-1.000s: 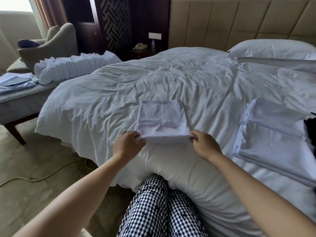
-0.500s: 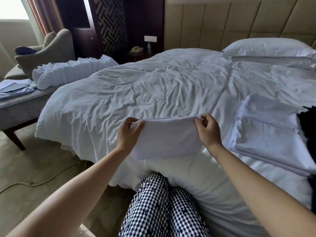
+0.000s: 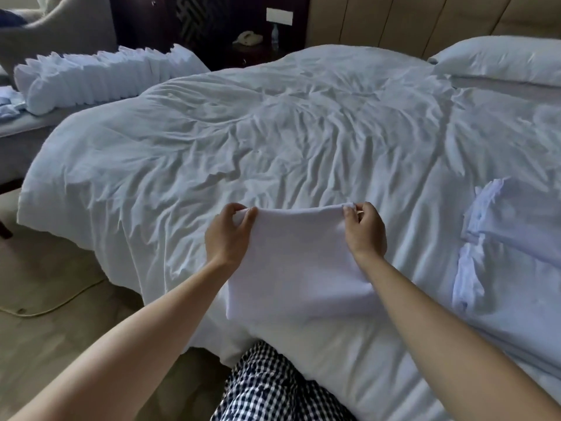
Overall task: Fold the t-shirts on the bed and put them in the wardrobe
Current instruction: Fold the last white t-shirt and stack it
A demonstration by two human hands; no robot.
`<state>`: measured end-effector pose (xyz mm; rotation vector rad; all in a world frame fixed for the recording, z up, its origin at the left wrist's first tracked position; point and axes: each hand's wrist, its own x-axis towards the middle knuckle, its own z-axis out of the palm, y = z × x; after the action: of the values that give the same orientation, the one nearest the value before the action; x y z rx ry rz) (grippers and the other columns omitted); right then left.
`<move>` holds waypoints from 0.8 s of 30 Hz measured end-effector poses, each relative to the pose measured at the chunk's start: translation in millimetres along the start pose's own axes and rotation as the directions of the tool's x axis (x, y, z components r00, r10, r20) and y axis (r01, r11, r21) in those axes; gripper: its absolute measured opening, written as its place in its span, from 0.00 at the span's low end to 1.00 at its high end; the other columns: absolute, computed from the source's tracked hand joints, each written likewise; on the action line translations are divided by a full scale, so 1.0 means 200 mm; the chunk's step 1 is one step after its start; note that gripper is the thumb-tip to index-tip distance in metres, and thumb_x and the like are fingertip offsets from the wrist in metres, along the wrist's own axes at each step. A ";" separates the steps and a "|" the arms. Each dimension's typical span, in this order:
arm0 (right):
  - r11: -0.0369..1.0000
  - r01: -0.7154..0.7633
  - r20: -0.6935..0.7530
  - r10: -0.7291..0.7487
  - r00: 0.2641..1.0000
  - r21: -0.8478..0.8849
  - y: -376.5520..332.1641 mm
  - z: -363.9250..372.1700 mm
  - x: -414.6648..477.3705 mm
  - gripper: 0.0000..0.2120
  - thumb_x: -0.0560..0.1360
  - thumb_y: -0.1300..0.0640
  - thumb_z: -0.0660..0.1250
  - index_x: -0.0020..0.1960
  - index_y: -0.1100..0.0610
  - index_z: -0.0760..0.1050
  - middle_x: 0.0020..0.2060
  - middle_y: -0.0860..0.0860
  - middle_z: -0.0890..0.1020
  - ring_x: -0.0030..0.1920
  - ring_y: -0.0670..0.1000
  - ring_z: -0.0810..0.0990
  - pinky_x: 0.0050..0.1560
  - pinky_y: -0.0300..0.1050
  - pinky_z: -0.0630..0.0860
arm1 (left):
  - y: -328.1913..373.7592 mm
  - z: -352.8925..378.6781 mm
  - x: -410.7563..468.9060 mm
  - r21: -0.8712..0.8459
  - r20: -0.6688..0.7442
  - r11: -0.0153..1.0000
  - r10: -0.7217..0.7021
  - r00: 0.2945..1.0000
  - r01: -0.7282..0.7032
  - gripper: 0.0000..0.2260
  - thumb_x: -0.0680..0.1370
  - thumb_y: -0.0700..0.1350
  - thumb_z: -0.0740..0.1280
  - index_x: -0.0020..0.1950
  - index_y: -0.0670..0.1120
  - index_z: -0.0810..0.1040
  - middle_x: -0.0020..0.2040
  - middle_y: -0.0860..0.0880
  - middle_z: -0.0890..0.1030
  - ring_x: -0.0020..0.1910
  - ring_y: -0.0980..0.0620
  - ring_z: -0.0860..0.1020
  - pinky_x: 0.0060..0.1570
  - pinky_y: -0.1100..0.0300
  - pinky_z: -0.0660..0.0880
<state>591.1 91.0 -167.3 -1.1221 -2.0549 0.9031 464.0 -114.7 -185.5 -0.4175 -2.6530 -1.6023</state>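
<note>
A folded white t-shirt (image 3: 296, 265) hangs in front of me above the near edge of the bed (image 3: 273, 147). My left hand (image 3: 227, 235) pinches its upper left corner and my right hand (image 3: 365, 230) pinches its upper right corner. The shirt's lower edge droops towards the duvet. More white t-shirts (image 3: 513, 226) lie stacked on the bed at the right, partly cut off by the frame edge.
A row of folded white cloths (image 3: 100, 74) lies on a grey bench (image 3: 27, 126) left of the bed. An armchair (image 3: 60, 28) stands behind it. A pillow (image 3: 501, 60) rests at the headboard. A cable (image 3: 54, 305) runs across the carpet at left.
Both hands lifted the near edge of the folded t-shirt off the duvet and raised it forward; the shirt now hangs from my fingers instead of lying flat.
</note>
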 end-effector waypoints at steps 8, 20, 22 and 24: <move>0.959 0.082 -0.013 -0.089 0.996 -0.270 0.20 0.24 0.13 0.13 0.80 0.48 0.60 0.52 0.57 0.76 0.50 0.56 0.82 0.51 0.62 0.79 0.46 0.52 0.72 | -0.15 0.18 0.17 0.288 -0.027 0.948 0.149 0.988 -0.135 0.11 0.78 0.57 0.66 0.49 0.51 0.80 0.51 0.51 0.77 0.56 0.48 0.71 0.58 0.56 0.63; 0.906 0.153 -0.029 -0.178 0.984 -0.394 0.27 0.33 0.14 0.11 0.79 0.51 0.64 0.54 0.58 0.75 0.53 0.59 0.76 0.50 0.63 0.78 0.46 0.53 0.71 | -0.26 0.26 0.20 0.365 -0.009 0.912 0.207 0.978 -0.189 0.09 0.79 0.56 0.64 0.51 0.54 0.80 0.52 0.51 0.78 0.55 0.47 0.72 0.58 0.52 0.62; 0.910 0.150 -0.025 -0.173 0.985 -0.387 0.27 0.33 0.14 0.11 0.79 0.50 0.63 0.55 0.58 0.75 0.54 0.59 0.76 0.50 0.63 0.78 0.46 0.54 0.71 | -0.25 0.26 0.20 0.362 -0.012 0.914 0.203 0.979 -0.185 0.09 0.78 0.56 0.64 0.51 0.54 0.80 0.52 0.51 0.78 0.56 0.47 0.72 0.58 0.53 0.62; 0.914 0.143 -0.019 -0.163 0.987 -0.379 0.26 0.32 0.15 0.12 0.79 0.50 0.63 0.56 0.58 0.75 0.54 0.59 0.76 0.51 0.63 0.78 0.47 0.54 0.72 | -0.24 0.26 0.20 0.370 -0.006 0.911 0.197 0.980 -0.181 0.09 0.79 0.57 0.64 0.51 0.54 0.80 0.53 0.51 0.78 0.56 0.47 0.72 0.58 0.53 0.62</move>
<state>551.5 120.4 -240.6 -1.1403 -2.2981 0.4058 421.2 -81.6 -247.0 -0.5910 -2.6958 -1.0174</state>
